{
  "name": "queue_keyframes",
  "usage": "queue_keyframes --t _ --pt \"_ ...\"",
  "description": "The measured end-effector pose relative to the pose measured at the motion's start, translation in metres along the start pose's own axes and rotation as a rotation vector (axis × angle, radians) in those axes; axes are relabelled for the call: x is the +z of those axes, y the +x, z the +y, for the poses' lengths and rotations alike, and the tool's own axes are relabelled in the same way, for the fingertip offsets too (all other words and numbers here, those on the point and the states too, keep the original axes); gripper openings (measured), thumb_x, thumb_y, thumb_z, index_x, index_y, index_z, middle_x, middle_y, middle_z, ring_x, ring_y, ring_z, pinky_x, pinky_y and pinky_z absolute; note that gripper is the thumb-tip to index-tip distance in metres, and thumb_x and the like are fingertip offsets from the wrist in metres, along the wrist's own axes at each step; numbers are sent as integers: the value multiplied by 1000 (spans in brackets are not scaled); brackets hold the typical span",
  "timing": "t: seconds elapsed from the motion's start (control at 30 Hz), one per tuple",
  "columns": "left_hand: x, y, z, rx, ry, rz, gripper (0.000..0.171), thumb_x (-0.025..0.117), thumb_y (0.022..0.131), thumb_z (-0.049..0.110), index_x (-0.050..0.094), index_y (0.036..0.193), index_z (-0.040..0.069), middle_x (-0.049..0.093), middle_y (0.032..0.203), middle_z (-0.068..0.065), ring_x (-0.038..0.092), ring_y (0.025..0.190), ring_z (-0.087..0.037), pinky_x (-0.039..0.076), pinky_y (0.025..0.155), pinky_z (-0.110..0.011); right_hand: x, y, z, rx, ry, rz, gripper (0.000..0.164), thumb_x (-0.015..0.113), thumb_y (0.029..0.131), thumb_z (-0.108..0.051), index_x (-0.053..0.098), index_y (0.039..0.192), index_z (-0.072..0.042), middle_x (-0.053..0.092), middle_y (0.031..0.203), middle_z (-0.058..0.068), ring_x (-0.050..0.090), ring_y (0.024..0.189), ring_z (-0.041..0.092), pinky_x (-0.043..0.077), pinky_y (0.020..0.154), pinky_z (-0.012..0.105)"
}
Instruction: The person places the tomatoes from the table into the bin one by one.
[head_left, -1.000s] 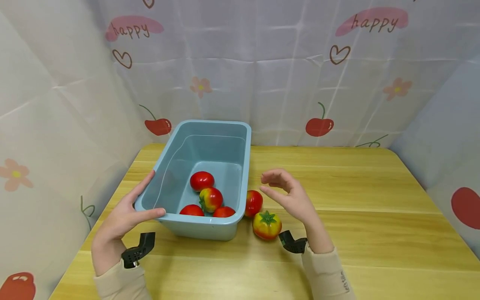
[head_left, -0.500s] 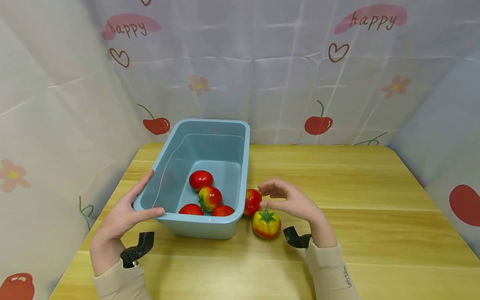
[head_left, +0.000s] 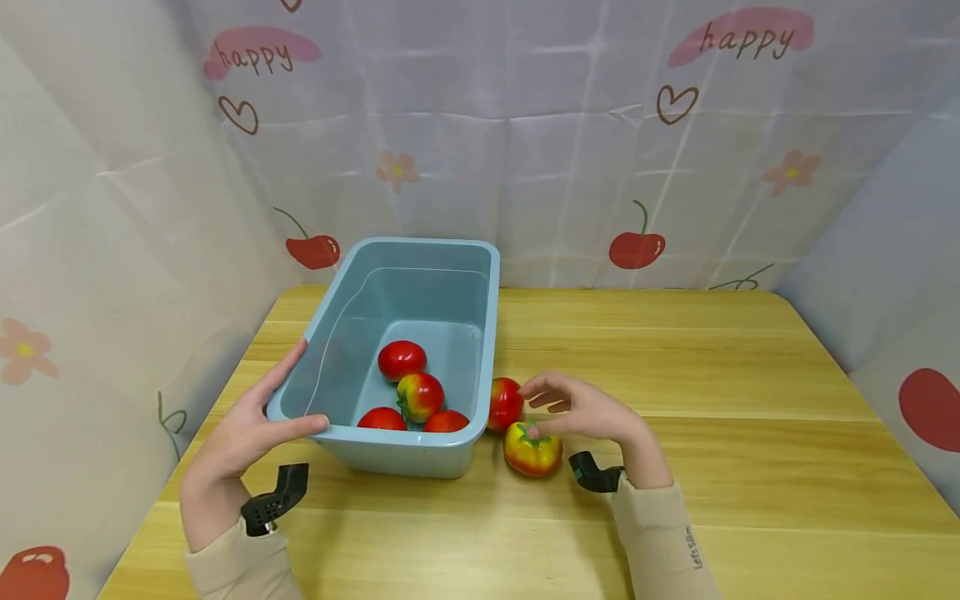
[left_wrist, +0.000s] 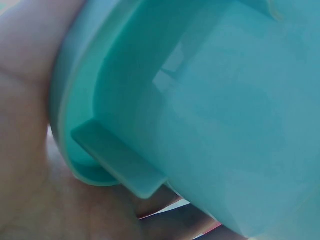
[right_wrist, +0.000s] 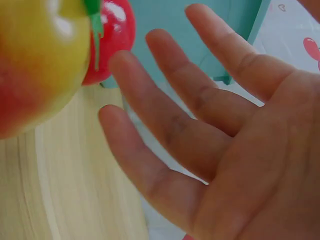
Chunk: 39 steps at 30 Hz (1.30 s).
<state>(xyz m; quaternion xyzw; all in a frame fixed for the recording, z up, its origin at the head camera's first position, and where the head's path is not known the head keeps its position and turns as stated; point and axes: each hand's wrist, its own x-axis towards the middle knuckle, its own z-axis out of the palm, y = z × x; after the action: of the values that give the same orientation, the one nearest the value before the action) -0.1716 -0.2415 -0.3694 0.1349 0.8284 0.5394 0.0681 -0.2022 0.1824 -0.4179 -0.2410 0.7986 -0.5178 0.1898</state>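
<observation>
A light blue plastic bin [head_left: 416,437] stands at the table's left, and my left hand [head_left: 238,440] grips its near left corner, thumb over the rim. In the left wrist view the palm lies against the bin's wall [left_wrist: 225,115]. My right hand [head_left: 592,412] holds nothing; its fingers are loosely bent and spread above a yellow-red toy tomato [head_left: 534,457] with a green calyx. The thumb overlaps the calyx; whether it touches, I cannot tell. A red tomato [head_left: 505,406] sits between that one and the bin, near the fingertips.
Inside the bin lie several tomatoes, among them a red one [head_left: 402,361] and a yellow-red one [head_left: 422,397]; its near wall partly hides two others. The wooden table [head_left: 675,358] runs back to a printed curtain [head_left: 525,158], with more curtain on both sides.
My right hand has come lower and nearer to the body, from beside the red tomato to over the yellow-red one. The left hand and the bin stay in place.
</observation>
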Motion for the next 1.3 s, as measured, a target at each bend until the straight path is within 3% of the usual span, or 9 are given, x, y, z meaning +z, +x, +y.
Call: queue_keyframes --t 0.4,0.77,1.07,1.3 --pt "0 0 0 5 -1 4 90 70 83 8 16 151 32 12 153 -14 28 125 -38 42 84 -17 1 2 12 96 -11 -88 51 77 77 -14 53 119 1 55 121 17 50 113 38 43 93 49" --pt "0 0 0 11 0 1 89 69 83 8 17 151 32 12 153 -14 27 126 -38 42 84 -17 5 2 13 174 -72 -127 48 80 70 -14 57 112 -9 54 118 7 49 110 33 46 85 41" --pt "0 0 -1 12 -6 1 90 70 83 8 16 151 31 12 153 -14 28 125 -38 43 84 -18 9 4 15 192 -108 -160 49 80 68 -16 57 111 -12 53 113 6 49 102 30 44 82 39" --pt "0 0 -1 11 -4 0 89 69 83 8 16 151 32 12 154 -14 27 126 -39 43 84 -18 6 2 15 145 -118 -135 49 79 69 -18 57 112 -14 53 114 5 48 104 30 43 84 41"
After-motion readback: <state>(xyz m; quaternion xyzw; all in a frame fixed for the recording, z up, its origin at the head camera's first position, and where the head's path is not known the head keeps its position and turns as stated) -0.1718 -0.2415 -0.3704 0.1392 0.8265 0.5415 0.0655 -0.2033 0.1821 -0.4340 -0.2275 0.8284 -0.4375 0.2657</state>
